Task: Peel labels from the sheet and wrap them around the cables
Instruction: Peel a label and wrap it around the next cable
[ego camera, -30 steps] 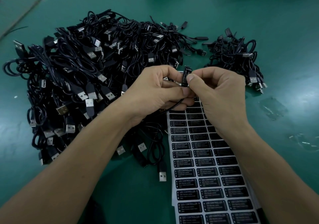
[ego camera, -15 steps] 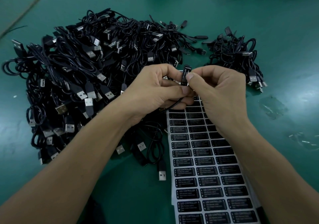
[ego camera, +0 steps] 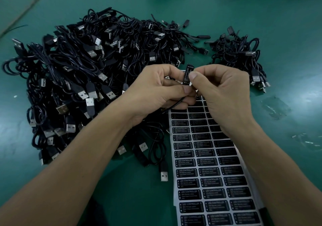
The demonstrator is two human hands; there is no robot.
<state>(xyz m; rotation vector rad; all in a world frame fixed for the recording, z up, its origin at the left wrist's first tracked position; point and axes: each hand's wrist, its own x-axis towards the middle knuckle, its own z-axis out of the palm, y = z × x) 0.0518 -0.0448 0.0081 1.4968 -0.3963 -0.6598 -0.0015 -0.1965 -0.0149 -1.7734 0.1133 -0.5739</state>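
Your left hand (ego camera: 156, 89) grips the cable (ego camera: 174, 104), right hand (ego camera: 226, 95) pinches the label (ego camera: 186, 75), hands together; uneven press w/ thumb = label creases or sticks crooked.

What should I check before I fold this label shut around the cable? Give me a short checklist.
1. Thin black cable held in the left hand: ok.
2. Black printed label pinched by the right hand: ok.
3. Label text facing up and readable: ok.
4. Label edges aligned around the cable: cannot tell, the fingers hide them.
5. Pale sheet of black labels lying just beneath the hands: ok.
6. Large heap of black USB cables on the left for the next one: ok.
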